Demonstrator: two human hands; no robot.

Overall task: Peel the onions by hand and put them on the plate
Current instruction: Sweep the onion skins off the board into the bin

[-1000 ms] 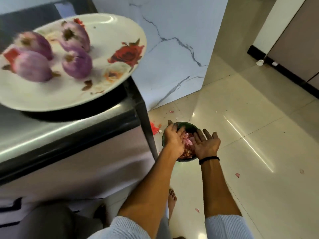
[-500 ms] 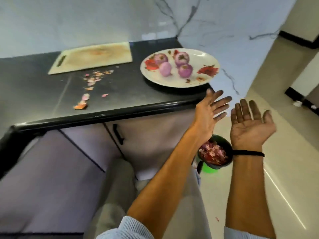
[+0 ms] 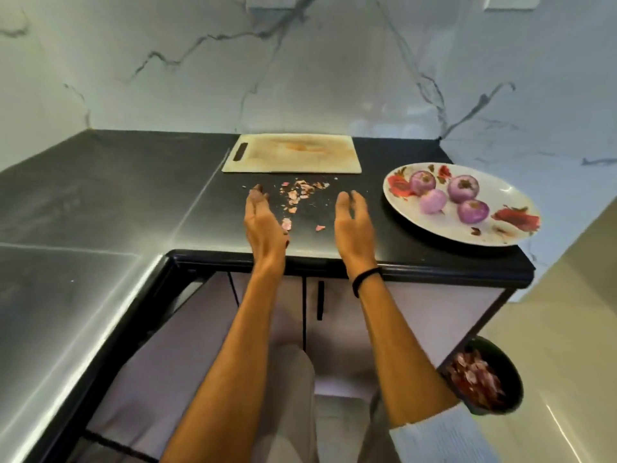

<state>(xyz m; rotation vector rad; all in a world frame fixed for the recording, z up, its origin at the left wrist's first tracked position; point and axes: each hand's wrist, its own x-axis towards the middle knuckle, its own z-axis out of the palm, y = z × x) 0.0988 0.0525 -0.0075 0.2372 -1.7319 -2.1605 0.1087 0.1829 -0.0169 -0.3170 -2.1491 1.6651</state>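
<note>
— On the black countertop [image 3: 133,182], what is seen?
— Four peeled onions [image 3: 463,188] are set on the floral plate [image 3: 494,198] at the right; skin scraps [image 3: 300,192] are scattered between the left hand [image 3: 263,222] and right hand [image 3: 354,225].
— And the fingers?
— They are held relaxed, slightly curled; nothing is grasped.

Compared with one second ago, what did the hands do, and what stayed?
The left hand and right hand rose from the dark round bowl of peels on the floor to over the black countertop, flanking the pink peel scraps, open and holding nothing. The four peeled purple onions stayed on the white flowered plate; the pale cutting board is unmoved.
</note>
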